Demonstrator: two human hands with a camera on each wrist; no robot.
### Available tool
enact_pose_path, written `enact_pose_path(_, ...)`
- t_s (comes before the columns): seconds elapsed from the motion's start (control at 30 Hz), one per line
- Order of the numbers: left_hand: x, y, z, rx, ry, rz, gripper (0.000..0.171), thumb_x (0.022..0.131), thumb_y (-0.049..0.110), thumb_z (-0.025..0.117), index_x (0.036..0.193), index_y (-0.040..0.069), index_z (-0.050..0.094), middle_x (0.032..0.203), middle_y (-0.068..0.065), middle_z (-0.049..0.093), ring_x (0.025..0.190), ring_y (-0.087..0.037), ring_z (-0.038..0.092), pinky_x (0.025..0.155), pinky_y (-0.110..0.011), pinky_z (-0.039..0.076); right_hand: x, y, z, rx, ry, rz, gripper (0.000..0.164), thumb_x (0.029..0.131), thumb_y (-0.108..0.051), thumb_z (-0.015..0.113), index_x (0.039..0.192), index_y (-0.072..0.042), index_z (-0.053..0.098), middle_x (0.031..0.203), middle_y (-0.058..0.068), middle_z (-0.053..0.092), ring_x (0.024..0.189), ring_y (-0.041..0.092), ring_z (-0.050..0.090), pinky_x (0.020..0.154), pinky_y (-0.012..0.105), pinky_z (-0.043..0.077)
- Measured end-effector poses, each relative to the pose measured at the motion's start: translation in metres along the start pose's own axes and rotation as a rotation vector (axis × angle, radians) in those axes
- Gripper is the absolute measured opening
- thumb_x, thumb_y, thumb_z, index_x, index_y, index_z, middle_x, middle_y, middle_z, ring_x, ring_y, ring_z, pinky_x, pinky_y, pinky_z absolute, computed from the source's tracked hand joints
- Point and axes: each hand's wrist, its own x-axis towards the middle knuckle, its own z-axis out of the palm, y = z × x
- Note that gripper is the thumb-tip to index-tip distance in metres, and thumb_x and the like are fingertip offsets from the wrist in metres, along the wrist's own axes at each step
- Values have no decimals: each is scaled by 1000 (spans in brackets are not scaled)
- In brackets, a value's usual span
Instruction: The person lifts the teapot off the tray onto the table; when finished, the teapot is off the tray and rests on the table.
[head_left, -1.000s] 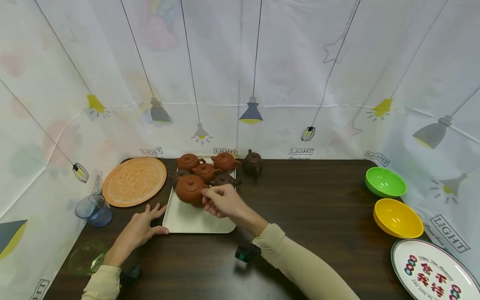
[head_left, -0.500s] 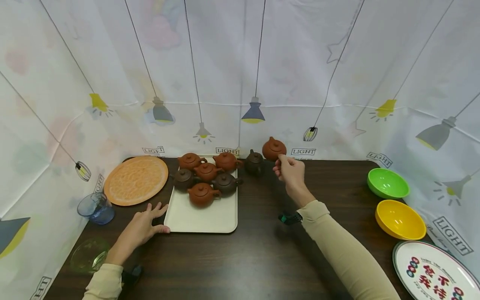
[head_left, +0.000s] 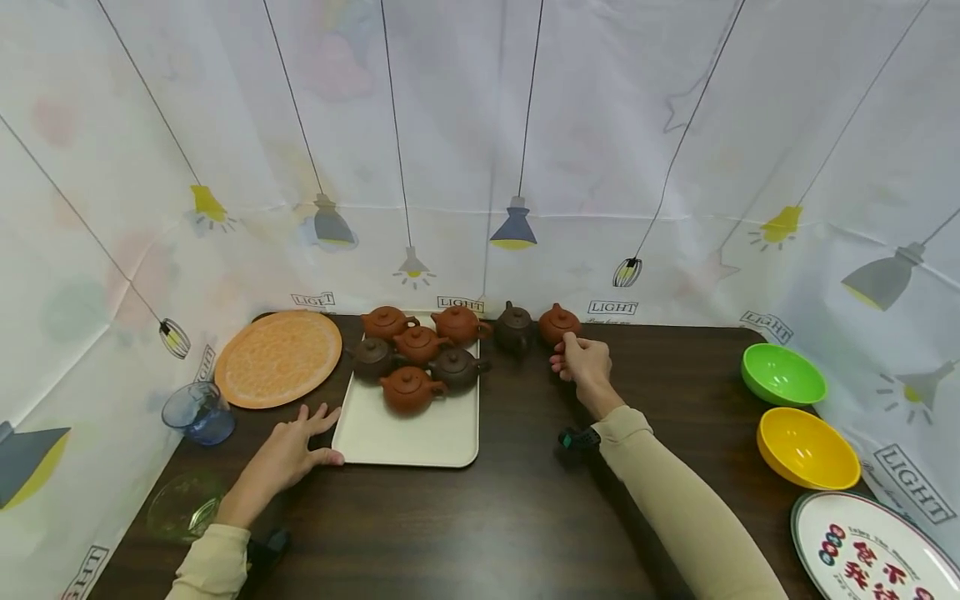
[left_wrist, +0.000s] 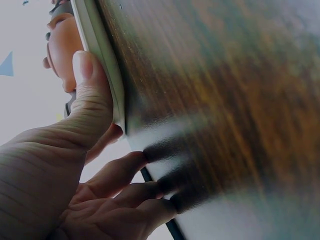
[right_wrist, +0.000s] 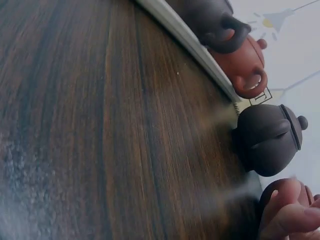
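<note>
At the back of the table, my right hand (head_left: 588, 365) pinches the handle of a reddish-brown clay teapot (head_left: 558, 322). Just left of it stands a dark brown teapot (head_left: 513, 327); in the right wrist view that dark teapot (right_wrist: 270, 139) shows its handle side. My left hand (head_left: 283, 454) lies at the near left corner of a cream tray (head_left: 405, 442). Its thumb (left_wrist: 93, 85) touches the tray rim, and its other fingers are spread against the table. Several teapots crowd the tray's back part, among them a reddish one (head_left: 408, 390) in front and a dark one (head_left: 455, 368).
An orange round mat (head_left: 279, 360), a blue glass (head_left: 201, 413) and a clear greenish dish (head_left: 184, 507) are at left. Along the right edge sit a green bowl (head_left: 784, 375), a yellow bowl (head_left: 808, 448) and a printed plate (head_left: 862, 542). A patterned curtain hangs behind.
My right hand has carried the reddish teapot from over the tray to the right, then lowered it beside the dark teapot. My left hand stays at the tray corner.
</note>
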Motion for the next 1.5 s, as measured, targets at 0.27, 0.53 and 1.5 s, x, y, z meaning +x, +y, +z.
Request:
enact_pose_path(0.27, 0, -1, 1, -9, -16, -21, 92, 87, 50, 77, 161, 6, 46, 165, -30, 38, 145, -73, 30, 114, -78, 39, -1, -1, 3, 175, 46, 78, 33, 107, -34, 62, 116, -2, 62, 61, -3, 68, 46, 6, 64, 42, 17, 46)
enact_pose_path(0.53, 0, 0, 0, -1, -9, -7, 92, 86, 50, 77, 161, 5, 47, 165, -30, 40, 143, -75, 32, 112, -78, 41, -48, -16, 37, 104, -8, -201, 22, 104, -29, 69, 110, -10, 61, 59, -2, 64, 41, 11, 57, 42, 21, 41)
enact_pose_path(1.5, 1, 1, -1, 6, -27, -38, 92, 87, 49, 78, 162, 5, 45, 167, -30, 35, 141, -75, 34, 112, -77, 42, -126, 1, 132, 42, -755, 49, 36, 112, -19, 57, 105, 14, 69, 94, 27, 78, 81, 26, 83, 77, 37, 69)
